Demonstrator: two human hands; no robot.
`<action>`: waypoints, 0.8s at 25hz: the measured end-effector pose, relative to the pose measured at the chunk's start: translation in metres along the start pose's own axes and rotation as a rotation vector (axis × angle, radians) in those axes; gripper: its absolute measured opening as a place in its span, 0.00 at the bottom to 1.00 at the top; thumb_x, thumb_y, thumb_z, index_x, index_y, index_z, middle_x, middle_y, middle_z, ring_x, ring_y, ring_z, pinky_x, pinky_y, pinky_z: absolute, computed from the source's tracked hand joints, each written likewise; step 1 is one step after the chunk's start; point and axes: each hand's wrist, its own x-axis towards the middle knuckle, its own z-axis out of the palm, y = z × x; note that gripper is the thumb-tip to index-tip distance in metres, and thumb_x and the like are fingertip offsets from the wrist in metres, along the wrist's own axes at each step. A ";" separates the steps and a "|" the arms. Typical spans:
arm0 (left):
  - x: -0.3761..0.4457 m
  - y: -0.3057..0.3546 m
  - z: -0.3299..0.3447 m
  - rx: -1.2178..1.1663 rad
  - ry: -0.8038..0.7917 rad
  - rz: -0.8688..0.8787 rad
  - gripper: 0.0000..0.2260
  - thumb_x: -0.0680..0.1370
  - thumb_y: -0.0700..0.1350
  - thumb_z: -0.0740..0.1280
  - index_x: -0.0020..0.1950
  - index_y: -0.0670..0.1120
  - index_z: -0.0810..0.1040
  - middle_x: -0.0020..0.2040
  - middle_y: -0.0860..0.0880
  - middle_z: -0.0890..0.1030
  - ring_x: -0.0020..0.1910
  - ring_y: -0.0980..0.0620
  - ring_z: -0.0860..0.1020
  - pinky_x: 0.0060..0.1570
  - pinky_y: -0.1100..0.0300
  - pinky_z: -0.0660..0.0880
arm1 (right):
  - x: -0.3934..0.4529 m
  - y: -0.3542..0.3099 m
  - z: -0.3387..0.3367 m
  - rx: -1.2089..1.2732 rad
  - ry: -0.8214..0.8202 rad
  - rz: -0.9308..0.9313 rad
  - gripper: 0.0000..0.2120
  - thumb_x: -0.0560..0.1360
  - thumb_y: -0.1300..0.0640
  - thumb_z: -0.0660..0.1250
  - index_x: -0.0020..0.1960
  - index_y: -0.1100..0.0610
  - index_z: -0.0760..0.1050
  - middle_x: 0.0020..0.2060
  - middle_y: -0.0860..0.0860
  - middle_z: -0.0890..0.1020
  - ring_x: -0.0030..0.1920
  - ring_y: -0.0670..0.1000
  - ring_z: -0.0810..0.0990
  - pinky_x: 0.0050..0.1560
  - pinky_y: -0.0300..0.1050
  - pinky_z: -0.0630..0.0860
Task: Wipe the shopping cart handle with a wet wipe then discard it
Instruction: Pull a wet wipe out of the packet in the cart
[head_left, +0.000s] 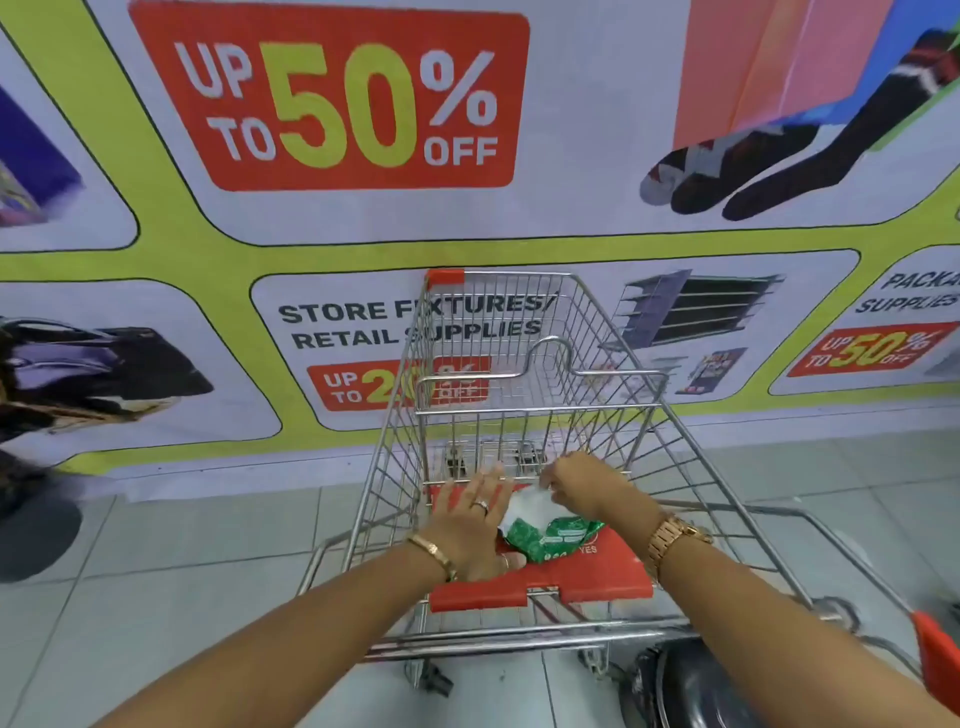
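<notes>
A silver wire shopping cart (519, 322) stands in front of me with a red seat flap (587, 577) at its near end. Below the flap runs the cart's metal handle bar (493, 642). A green wet wipe pack (563, 535) lies on the red flap. My left hand (470, 525) presses on the pack's left side, fingers spread over it and thumb beneath. My right hand (582, 480) pinches a white wet wipe (527, 506) that sticks out of the pack's top.
A large sale banner (353, 104) covers the wall right behind the cart. A black round object (691, 686) sits on the pale tiled floor (156, 597) under the cart's near right corner. A red end cap (935, 649) shows at far right.
</notes>
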 end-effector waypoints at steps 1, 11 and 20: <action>0.004 0.001 0.005 0.053 -0.038 0.022 0.41 0.75 0.65 0.52 0.74 0.47 0.31 0.75 0.50 0.29 0.75 0.49 0.32 0.72 0.43 0.33 | 0.004 -0.001 0.005 -0.013 -0.041 0.001 0.15 0.74 0.64 0.65 0.60 0.59 0.75 0.59 0.58 0.79 0.59 0.57 0.76 0.60 0.50 0.74; 0.017 0.005 0.016 0.126 -0.289 0.040 0.40 0.75 0.67 0.50 0.74 0.48 0.31 0.75 0.52 0.30 0.76 0.50 0.35 0.74 0.41 0.36 | 0.011 -0.007 0.015 -0.031 -0.146 -0.060 0.06 0.70 0.64 0.70 0.46 0.62 0.82 0.48 0.59 0.85 0.51 0.57 0.81 0.51 0.47 0.76; 0.016 0.005 0.020 0.129 -0.297 0.025 0.41 0.74 0.67 0.51 0.75 0.49 0.33 0.76 0.52 0.31 0.76 0.51 0.35 0.74 0.41 0.36 | 0.009 0.000 0.006 -0.002 -0.111 -0.092 0.06 0.71 0.64 0.66 0.46 0.62 0.80 0.45 0.59 0.85 0.49 0.58 0.80 0.47 0.46 0.74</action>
